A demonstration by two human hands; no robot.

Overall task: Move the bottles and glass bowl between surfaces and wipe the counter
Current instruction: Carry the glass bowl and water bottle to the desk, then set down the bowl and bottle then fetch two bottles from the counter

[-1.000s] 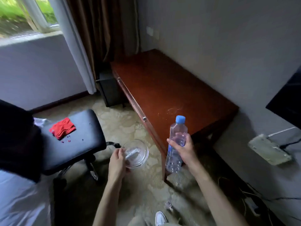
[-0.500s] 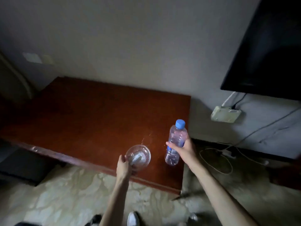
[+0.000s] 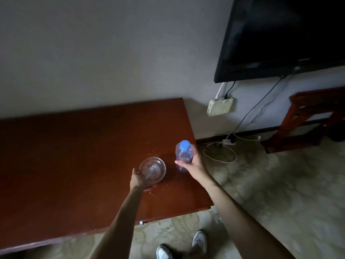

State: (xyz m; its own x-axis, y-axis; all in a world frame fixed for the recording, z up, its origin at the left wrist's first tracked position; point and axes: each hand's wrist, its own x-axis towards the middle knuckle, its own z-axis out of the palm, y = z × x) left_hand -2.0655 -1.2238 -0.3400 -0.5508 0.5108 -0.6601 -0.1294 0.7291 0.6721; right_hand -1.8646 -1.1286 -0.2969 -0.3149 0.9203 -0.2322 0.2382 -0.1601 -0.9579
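Head view, both hands busy over desk (image 3: 78, 156). Left hand (image 3: 137, 179) clamped on near rim of glass bowl (image 3: 152, 170); right hand (image 3: 192, 162) wrapped round body of bottle (image 3: 183, 156), blue cap up. Bowl just ahead of left fingers, at or just above desktop, contact unclear. Bottle upright inside right grip, base near desk's right end. Bowl and bottle close, not touching. Risks, as judged: one-sided rim pinch lets bowl tip and clatter; bottle set too near right edge could topple to floor (image 3: 261, 193); pale specks on wood around bowl, wiping likely not done.
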